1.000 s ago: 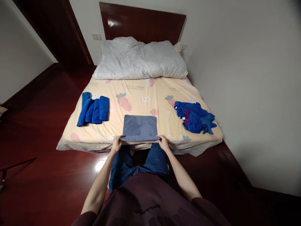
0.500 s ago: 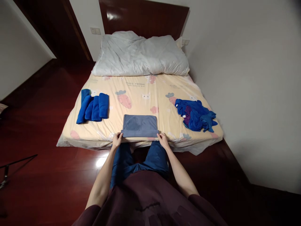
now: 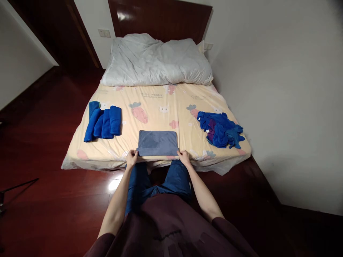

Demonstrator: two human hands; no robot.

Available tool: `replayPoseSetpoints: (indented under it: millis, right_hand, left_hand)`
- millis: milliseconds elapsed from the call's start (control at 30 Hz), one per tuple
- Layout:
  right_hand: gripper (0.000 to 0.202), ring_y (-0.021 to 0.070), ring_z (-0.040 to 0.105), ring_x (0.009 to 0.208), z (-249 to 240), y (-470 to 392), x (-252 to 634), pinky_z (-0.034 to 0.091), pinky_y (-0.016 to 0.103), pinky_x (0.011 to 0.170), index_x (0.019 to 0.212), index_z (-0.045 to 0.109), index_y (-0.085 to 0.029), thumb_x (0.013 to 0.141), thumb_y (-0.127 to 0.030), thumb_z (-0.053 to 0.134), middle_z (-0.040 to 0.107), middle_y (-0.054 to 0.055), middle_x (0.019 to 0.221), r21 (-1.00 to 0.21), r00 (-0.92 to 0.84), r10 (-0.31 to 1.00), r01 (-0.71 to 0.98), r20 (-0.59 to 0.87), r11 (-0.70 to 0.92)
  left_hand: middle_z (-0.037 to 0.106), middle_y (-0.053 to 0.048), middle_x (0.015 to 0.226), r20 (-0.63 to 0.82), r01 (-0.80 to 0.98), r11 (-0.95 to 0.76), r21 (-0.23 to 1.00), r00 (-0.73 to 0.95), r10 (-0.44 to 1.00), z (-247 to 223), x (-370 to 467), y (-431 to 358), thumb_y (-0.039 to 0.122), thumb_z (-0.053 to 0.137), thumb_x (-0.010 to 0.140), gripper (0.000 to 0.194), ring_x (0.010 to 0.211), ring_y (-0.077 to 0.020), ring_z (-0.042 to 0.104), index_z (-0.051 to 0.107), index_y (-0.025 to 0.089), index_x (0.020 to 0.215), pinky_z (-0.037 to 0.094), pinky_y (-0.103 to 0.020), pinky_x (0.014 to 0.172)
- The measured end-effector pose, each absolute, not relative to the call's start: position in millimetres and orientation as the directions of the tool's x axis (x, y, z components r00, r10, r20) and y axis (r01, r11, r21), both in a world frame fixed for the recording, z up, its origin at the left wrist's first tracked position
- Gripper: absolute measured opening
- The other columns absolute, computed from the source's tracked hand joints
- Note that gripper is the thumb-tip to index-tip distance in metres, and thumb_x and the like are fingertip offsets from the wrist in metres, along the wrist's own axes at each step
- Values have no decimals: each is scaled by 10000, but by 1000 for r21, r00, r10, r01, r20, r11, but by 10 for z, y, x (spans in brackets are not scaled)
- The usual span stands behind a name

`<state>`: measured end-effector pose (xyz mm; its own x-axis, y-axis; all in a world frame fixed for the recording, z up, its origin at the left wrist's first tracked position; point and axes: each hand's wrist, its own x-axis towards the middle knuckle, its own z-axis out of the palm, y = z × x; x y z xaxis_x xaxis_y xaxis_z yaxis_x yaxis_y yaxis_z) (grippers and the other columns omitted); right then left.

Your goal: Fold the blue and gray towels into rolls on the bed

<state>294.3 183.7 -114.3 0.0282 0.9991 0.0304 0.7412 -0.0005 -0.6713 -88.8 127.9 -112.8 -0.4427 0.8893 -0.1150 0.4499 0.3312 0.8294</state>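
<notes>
**Grey-Blue Cloth [image 3: 158, 139] Pinched at Both Near Corners on the Bed [image 3: 187, 141]**

We see the cloth lying flat at the near edge of the bed, about midway between left and right, its long sides running left to right. A slightly raised band crosses its near side from one hand to the other.

Our left hand [image 3: 132, 159] is nearly closed, thumb and fingers pinching the near left corner. Our right hand [image 3: 183, 157] mirrors it, fingers drawn together on the near right corner. Both forearms reach in from the near side, above our blue trousers [image 3: 173, 180] and dark purplish shirt [image 3: 166, 221].

To the left of the cloth, and well apart from it, we find blue rolls [image 3: 106, 124] lying side by side, with a darker teal piece [image 3: 93, 106] at their far left end. To the right, also well apart, sits a crumpled blue pile [image 3: 222, 130] with a purple piece [image 3: 211, 126] showing among its folds.

Beneath all of these we have a pale yellow sheet [image 3: 160, 123] printed with carrots and rabbits. A white quilt [image 3: 160, 64] lies bunched across the far end, before a dark wooden headboard [image 3: 160, 18]. Around the bed we see a dark red floor [image 3: 66, 203].
</notes>
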Motion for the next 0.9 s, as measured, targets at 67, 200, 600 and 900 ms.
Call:
replayPoseSetpoints:
  millis: [67, 200, 600, 900]
  right_hand:
    - [411, 173, 583, 654, -1126, 1852, 2940, 427, 259, 664, 490, 555, -213, 849, -412, 559, 579, 27, 592, -656, 38, 999, 755, 21, -15]
    - [350, 172, 589, 623, -1103, 1844, 2925, 419, 252, 641, 484, 590, -213, 804, -356, 571, 612, 32, 581, -631, 72, 997, 774, 11, -49]
    - [238, 233, 671, 876, -958, 1643, 2860, 511, 325, 841, 938, 713, -164, 875, -345, 571, 719, 125, 953, -638, 144, 978, 770, 149, -16]
    - [493, 253, 464, 1364, -871, 1455, 2793, 398, 444, 1113, 1408, 557, -200, 919, -220, 497, 548, 93, 1469, -425, -278, 943, 842, 184, 332]
  left_hand:
    - [731, -42, 825, -110, 442, 336, 832, -462, 880, -1118, -896, 1265, 487, 559, 811, 301, 774, -208, 703, 545, 222, 953, 525, -338, 803]
    - [723, -18, 811, -95, 450, 331, 829, -470, 878, -1089, -901, 1234, 468, 562, 814, 263, 789, -199, 703, 489, 243, 929, 525, -335, 823]
    - [673, -134, 1089, 164, 813, 114, 571, -249, 955, -830, -841, 1131, 331, 427, 945, 203, 1122, -295, 586, 591, 221, 993, 468, -452, 1004]
    - [410, -109, 1577, 102, 874, -182, 450, 152, 983, -953, -831, 1170, 101, 474, 830, 657, 1486, -240, 326, 416, 181, 1480, 315, -441, 1213]
